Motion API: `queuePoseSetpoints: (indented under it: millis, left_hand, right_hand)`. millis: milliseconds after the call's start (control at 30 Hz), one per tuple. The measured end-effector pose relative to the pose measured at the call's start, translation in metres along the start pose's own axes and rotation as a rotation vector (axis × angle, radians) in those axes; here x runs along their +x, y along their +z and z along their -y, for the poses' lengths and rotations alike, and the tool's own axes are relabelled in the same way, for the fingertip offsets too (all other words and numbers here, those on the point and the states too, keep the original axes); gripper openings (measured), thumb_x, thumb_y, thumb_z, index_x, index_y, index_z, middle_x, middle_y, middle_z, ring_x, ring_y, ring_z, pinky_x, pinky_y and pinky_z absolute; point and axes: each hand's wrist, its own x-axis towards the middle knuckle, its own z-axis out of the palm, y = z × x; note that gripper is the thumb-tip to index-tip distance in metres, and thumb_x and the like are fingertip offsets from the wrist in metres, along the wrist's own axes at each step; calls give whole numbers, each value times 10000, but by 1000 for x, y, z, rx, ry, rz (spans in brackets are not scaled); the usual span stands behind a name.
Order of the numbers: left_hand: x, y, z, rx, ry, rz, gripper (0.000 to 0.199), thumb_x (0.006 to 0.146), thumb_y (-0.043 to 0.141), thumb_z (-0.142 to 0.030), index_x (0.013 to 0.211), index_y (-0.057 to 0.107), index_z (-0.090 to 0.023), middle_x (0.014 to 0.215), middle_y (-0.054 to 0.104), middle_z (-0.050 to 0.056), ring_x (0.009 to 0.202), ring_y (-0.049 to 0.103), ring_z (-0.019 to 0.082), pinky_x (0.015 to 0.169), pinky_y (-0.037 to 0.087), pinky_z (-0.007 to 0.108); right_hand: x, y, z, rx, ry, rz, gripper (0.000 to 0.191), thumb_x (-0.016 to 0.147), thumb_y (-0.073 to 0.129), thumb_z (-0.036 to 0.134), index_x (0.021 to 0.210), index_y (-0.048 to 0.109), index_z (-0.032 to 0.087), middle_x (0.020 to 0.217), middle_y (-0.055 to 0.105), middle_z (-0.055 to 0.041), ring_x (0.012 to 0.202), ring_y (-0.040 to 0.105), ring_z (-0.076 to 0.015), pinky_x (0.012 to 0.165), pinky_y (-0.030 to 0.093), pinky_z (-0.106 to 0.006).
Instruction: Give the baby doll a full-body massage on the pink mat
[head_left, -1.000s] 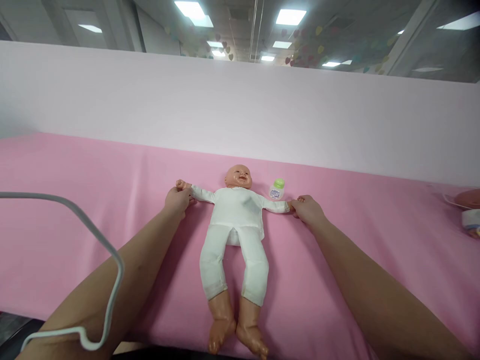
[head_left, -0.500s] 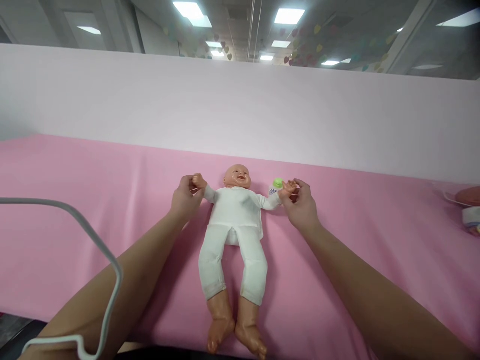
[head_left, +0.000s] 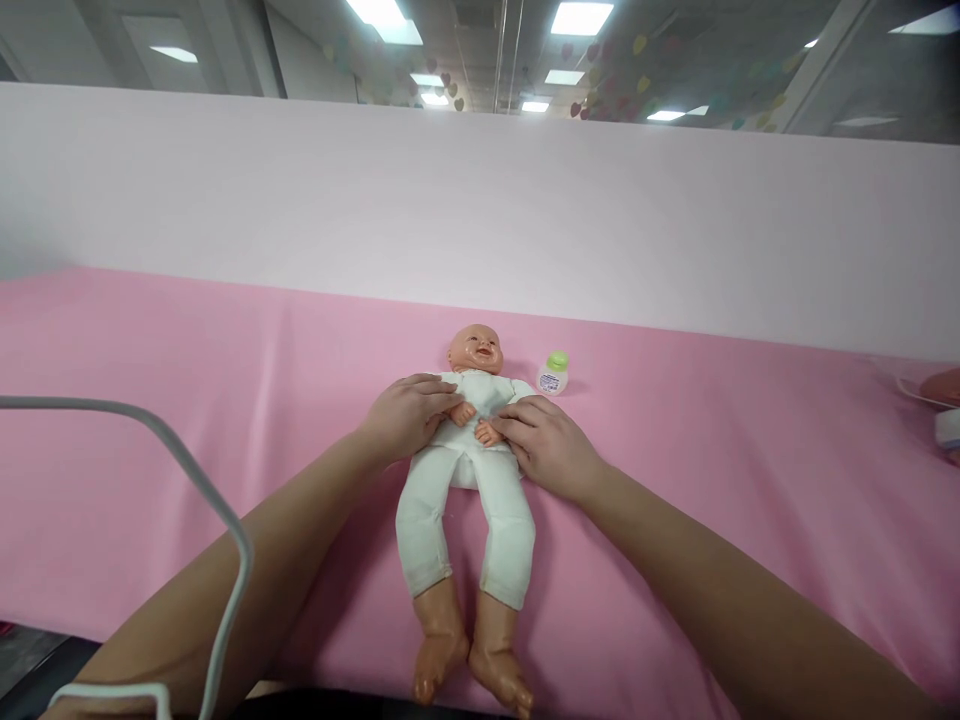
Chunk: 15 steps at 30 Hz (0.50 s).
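Observation:
A baby doll (head_left: pixel 469 460) in a white top and trousers lies on its back, head toward the wall, bare feet toward me. Both its arms are folded inward, and its small hands rest over the belly. My left hand (head_left: pixel 409 415) grips the doll's arm on the left, fingers laid over the forearm. On the other side my right hand (head_left: pixel 551 445) holds the other arm near the wrist. My thumbs are mostly hidden. A small bottle (head_left: pixel 553 378) with a green cap and printed label stands beyond my right hand, beside the doll's shoulder.
Pink sheeting (head_left: pixel 712 430) covers the table, which meets a white wall (head_left: pixel 480 210) at the back. A grey-white cable (head_left: pixel 202 480) loops in front of my left forearm. At the far right edge are a clear tray (head_left: pixel 911 390) and a partly seen flesh-coloured object (head_left: pixel 941 387).
Both my hands have moved inward, bringing the doll's arms from spread out at the sides to folded over its belly. The bottle is now fully in sight.

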Motion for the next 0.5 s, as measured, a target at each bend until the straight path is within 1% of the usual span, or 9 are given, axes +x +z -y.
queuePoseSetpoints:
  millis: [67,133,200,233,267,333,400,433,500]
  left_hand:
    - [1,1,-1,-7,12,19,403,974,485,-248,1272,754,-283,1360,734,42,1308,647,256,1189,445,474]
    - [0,3,-3,-14,-10,13,415,975,472,-236,1290,739,-271,1367,730,48,1333,632,265,1186,446,477]
    - [-1,6,-5,-40,-96,-29,388,963,505,-248,1277,732,-274,1319,752,49,1296,654,275,1141,485,463]
    - [-2,7,-5,-68,-168,-65,362,952,541,-267,1261,730,-280,1271,769,46,1241,683,277,1100,515,449]
    - [-3,7,-5,-110,-252,-109,334,939,582,-294,1238,730,-287,1218,784,40,1173,712,274,1055,542,433]
    - [-5,7,-2,-238,-431,-220,297,914,655,-356,1196,723,-293,1148,793,29,1070,739,257,986,573,401]
    - [-7,7,6,-409,-595,-346,302,897,693,-393,1179,705,-285,1137,787,29,1062,739,242,955,588,376]
    - [-7,6,11,-491,-674,-406,311,888,706,-399,1173,695,-277,1139,781,35,1068,735,240,941,595,371]
    - [-8,6,25,-643,-824,-507,325,871,728,-396,1158,674,-253,1133,767,55,1042,738,237,899,615,371]
  right_hand:
    - [0,0,0,0,0,7,318,957,593,95,1187,762,233,1159,762,-86,1069,632,-287,984,550,-477]
    - [0,1,0,28,14,5,326,960,585,98,1211,748,227,1184,763,-87,1089,637,-287,1005,542,-489]
    - [-2,3,-1,100,66,-10,324,954,594,113,1221,730,236,1184,766,-76,1092,652,-280,1019,536,-495]
    - [-3,3,-2,148,126,-36,323,945,611,133,1228,718,243,1176,767,-70,1079,663,-275,1006,542,-492]
    - [-4,3,-4,203,211,-80,327,934,634,165,1242,702,250,1171,767,-67,1059,676,-271,972,558,-481]
    - [-6,1,-12,321,433,-212,379,916,678,264,1294,653,257,1184,760,-73,1021,699,-263,878,592,-442]
    - [-8,-2,-24,421,646,-356,478,905,698,373,1356,590,253,1193,750,-86,1004,715,-256,823,604,-409]
    - [-10,-3,-32,455,738,-408,526,897,703,417,1377,565,249,1180,749,-88,997,721,-254,817,605,-401]
    - [-16,-5,-52,479,908,-459,603,873,714,473,1399,534,242,1131,750,-84,971,729,-251,819,606,-395]
